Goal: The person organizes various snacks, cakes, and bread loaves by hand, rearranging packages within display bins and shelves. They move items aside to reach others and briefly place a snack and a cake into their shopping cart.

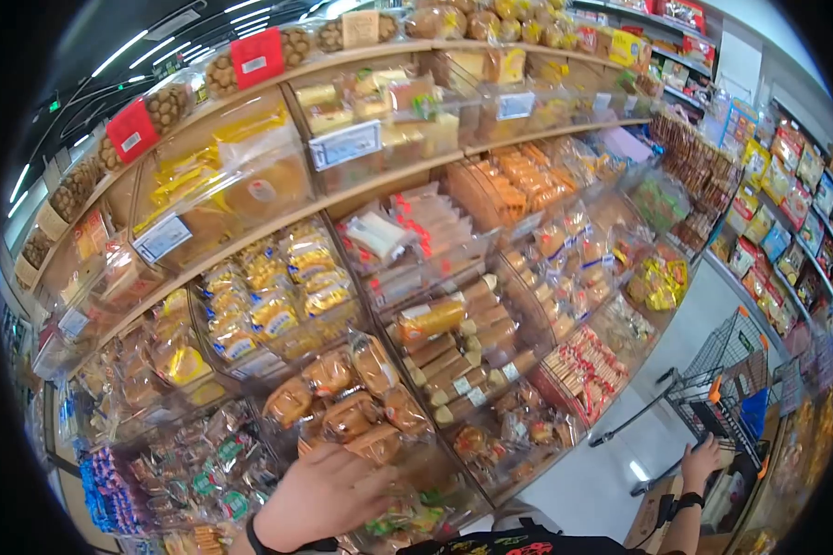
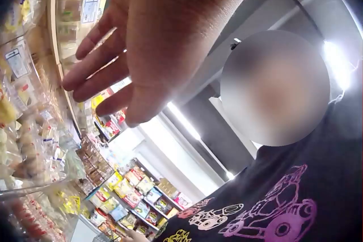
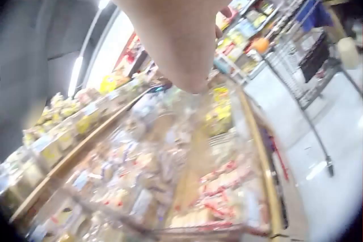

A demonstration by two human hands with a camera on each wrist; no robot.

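Note:
My left hand [image 1: 329, 490] reaches out over the lower bread bins, its fingertips right at the plastic-wrapped bread rolls [image 1: 350, 416]. In the left wrist view the left hand [image 2: 122, 55] has straight, slightly spread fingers with nothing between them. At the lower right of the head view, my right hand [image 1: 701, 462] is held out beside a wire shopping cart [image 1: 727, 370], fingers loosely extended and overlapping the cart's near end. The right wrist view shows the right hand [image 3: 181, 26] mostly from its heel, its fingers largely hidden, with the cart off to the right.
Tiered shelves hold bagged breads and cakes behind clear dividers, with price cards [image 1: 345, 145] along the edges. Wrapped long rolls [image 1: 463, 351] and red-striped packets [image 1: 585, 370] lie right of the bread rolls. A cardboard box [image 1: 652, 523] is low at right, below the cart.

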